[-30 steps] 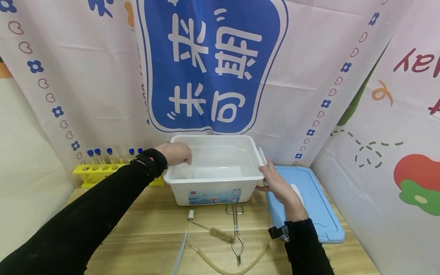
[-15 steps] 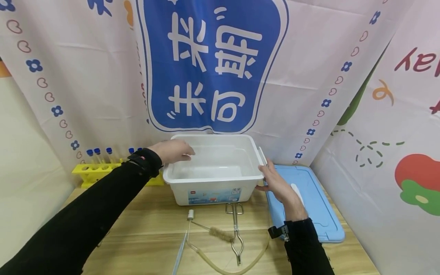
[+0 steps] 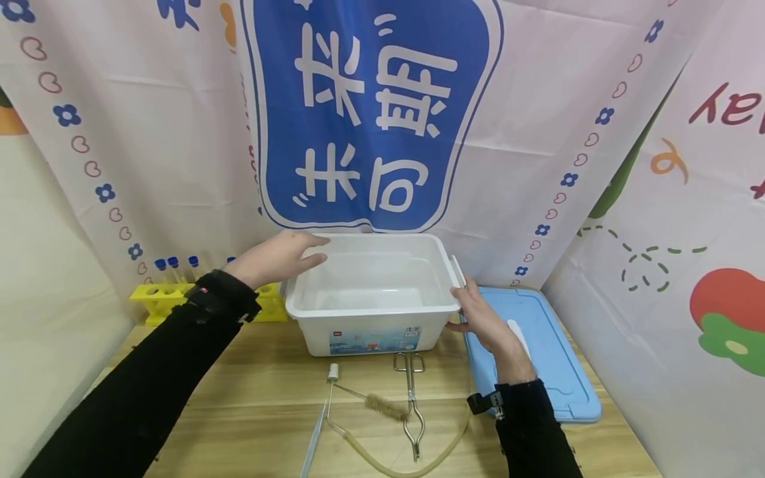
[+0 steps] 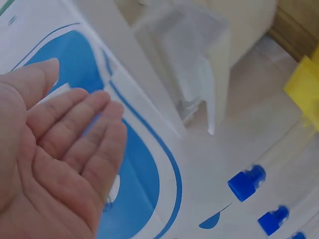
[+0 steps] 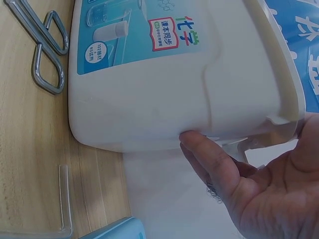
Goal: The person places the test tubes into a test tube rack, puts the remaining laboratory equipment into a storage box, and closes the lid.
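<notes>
A white plastic storage bin (image 3: 358, 322) stands at the back of the table, its inside bare and a printed label on its front. At its right end my right hand (image 3: 487, 325) grips the rim by the handle; in the right wrist view the fingers (image 5: 214, 162) press the wall from below the rim. My left hand (image 3: 275, 259) is over the bin's left rim, fingers extended and thumb apart, holding nothing. The left wrist view shows its palm (image 4: 65, 139) beside the bin's clear end handle (image 4: 199, 74).
A yellow test tube rack (image 3: 271, 305) with blue-capped tubes (image 3: 194, 261) stands at left, partly behind my left arm. A blue lid (image 3: 562, 372) lies at right. In front lie crucible tongs (image 3: 410, 382), a bristle brush (image 3: 385, 406), a rubber tube (image 3: 382, 467) and a pale blue strip (image 3: 313, 441).
My left hand has drawn back leftward out of the bin, and its curled fingers have straightened. The right hand keeps its place on the bin, which stays put.
</notes>
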Motion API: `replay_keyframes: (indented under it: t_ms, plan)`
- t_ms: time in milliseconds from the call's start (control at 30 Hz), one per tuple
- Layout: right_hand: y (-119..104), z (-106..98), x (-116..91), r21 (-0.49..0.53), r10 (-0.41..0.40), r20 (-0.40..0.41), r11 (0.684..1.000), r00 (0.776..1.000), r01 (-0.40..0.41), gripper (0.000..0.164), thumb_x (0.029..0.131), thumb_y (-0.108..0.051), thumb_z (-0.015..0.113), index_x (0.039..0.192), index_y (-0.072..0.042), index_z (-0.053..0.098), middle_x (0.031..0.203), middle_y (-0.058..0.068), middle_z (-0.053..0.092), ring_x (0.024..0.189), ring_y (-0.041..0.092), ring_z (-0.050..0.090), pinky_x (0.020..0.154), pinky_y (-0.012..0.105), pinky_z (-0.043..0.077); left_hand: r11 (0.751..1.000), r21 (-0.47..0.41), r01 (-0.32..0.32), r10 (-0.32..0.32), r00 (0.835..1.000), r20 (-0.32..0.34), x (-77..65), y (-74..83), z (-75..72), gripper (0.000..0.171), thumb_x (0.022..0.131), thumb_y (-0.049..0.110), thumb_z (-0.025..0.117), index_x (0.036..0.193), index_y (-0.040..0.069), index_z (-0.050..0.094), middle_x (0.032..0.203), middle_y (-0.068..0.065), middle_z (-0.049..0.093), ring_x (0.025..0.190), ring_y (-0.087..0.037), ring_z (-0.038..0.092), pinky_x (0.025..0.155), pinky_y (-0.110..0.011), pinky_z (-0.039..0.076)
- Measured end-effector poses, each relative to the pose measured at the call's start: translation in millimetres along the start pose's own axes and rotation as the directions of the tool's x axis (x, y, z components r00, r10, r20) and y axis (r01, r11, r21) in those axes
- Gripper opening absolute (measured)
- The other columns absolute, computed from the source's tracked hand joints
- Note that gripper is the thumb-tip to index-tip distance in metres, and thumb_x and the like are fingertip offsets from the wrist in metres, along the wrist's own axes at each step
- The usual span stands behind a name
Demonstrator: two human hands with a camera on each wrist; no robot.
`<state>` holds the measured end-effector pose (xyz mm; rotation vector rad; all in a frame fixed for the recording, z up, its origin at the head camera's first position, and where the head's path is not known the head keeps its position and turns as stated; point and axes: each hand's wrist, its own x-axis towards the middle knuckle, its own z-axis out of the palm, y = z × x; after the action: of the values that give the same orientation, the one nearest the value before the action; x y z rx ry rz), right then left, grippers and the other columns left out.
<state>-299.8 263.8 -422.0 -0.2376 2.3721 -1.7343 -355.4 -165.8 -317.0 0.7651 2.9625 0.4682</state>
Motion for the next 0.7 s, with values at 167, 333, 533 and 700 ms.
replay_keyframes:
  t_ms: [167,333,533,700]
  plan:
    - [0.3,-0.7,-0.2,-0.002,-0.002,0.0,1.0,1.0,0.002,0.078,0.127,-0.045,0.037,0.189,-0.019,-0.002,0.194,0.031,0.006,0.172,0.067,0.033,0.121,0.075,0.056,0.992,-0.103,0.071,-0.078,0.995,-0.065,-19.6,-1.6,-0.4,0.063,0.125,0.036,0.057,0.179,0.004,0.047,0.182,-0.027,0.051,0.167,-0.052,0.051,0.135,-0.072,0.046]
    - [0.2,-0.2,0.4,-0.003,-0.005,0.001,1.0,1.0,0.005,0.078,0.127,-0.045,0.037,0.189,-0.019,-0.002,0.194,0.03,0.005,0.171,0.068,0.033,0.121,0.075,0.057,0.965,-0.217,0.15,-0.178,0.977,-0.116,-40.5,-4.1,8.0,0.069,0.127,0.043,0.05,0.185,0.009,0.034,0.189,-0.026,0.038,0.174,-0.054,0.039,0.14,-0.076,0.037]
    - [-0.9,1.2,-0.3,0.0,-0.001,0.0,1.0,1.0,0.001,0.079,0.127,-0.044,0.037,0.189,-0.019,-0.004,0.194,0.031,0.004,0.172,0.068,0.032,0.121,0.076,0.056,0.922,-0.331,0.202,-0.266,0.951,-0.16,-58.4,-6.6,29.7,0.078,0.126,0.052,0.046,0.189,0.011,0.022,0.191,-0.03,0.03,0.173,-0.059,0.036,0.139,-0.08,0.035]
    - [0.6,0.1,1.1,0.0,0.009,-0.002,1.0,1.0,-0.009,0.077,0.127,-0.044,0.036,0.189,-0.02,-0.003,0.194,0.03,0.004,0.172,0.067,0.032,0.122,0.076,0.056,0.867,-0.446,0.224,-0.34,0.919,-0.2,-64.5,-4.4,54.3,0.084,0.126,0.053,0.045,0.19,0.011,0.012,0.195,-0.029,0.019,0.176,-0.06,0.029,0.141,-0.08,0.029]
